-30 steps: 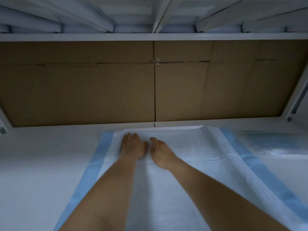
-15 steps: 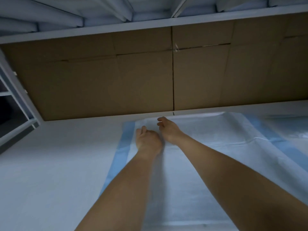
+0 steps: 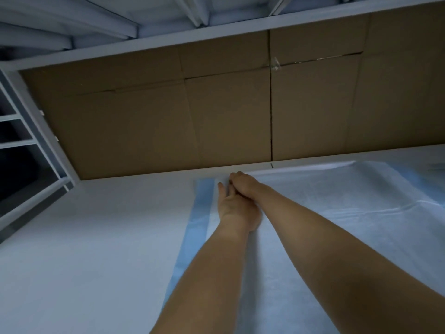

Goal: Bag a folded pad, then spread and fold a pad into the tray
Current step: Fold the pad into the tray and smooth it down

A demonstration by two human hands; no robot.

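Left to right: bare white table (image 3: 72,261), then the pad (image 3: 337,201) spread flat with its blue border strip (image 3: 196,227) running away from the person toward the cardboard wall (image 3: 216,116). Left hand (image 3: 234,208) lies flat, fingers extended, palm down on the pad just inside the strip, gripping nothing; right hand (image 3: 243,185) is curled over the left fingertips at the pad's far edge, can't tell if it has pinched the sheet. Both hands sit at the far-left corner, bulk of the pad extends right and back toward the person, so I'd judge the fold comes toward the body or rightward; no tray or bag in view.
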